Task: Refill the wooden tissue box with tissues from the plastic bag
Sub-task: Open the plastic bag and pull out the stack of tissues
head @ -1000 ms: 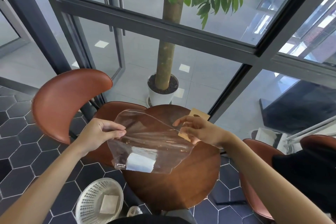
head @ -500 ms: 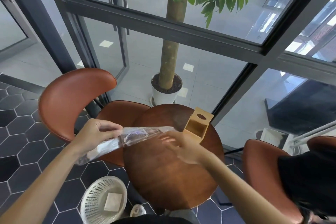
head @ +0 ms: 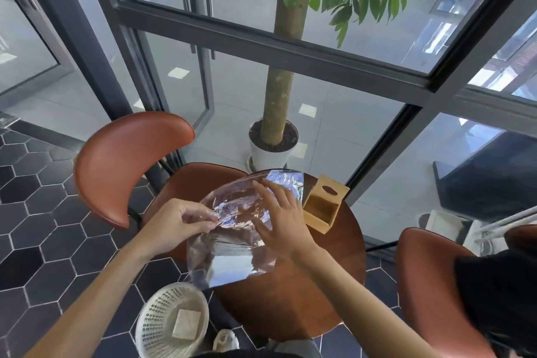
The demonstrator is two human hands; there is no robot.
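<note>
A clear plastic bag [head: 232, 241] hangs over the left part of the round wooden table [head: 290, 299]. A white stack of tissues [head: 231, 266] lies in its lower end. My left hand [head: 177, 224] pinches the bag's near edge between thumb and fingers. My right hand [head: 279, 221] reaches into the bag's mouth with fingers spread; whether it grips anything I cannot tell. The wooden tissue box [head: 324, 206] lies on its side at the table's far right, hollow inside facing me, oval slot facing away.
A brown chair [head: 125, 163] stands left of the table, another [head: 430, 285] to the right. A white perforated basket [head: 171, 320] holding a pale pad sits on the floor near left. A potted tree [head: 273, 142] stands behind glass.
The bag was flattened into a strip half a second ago; it has now spread open again and my right hand has moved into its mouth. My left hand keeps its hold.
</note>
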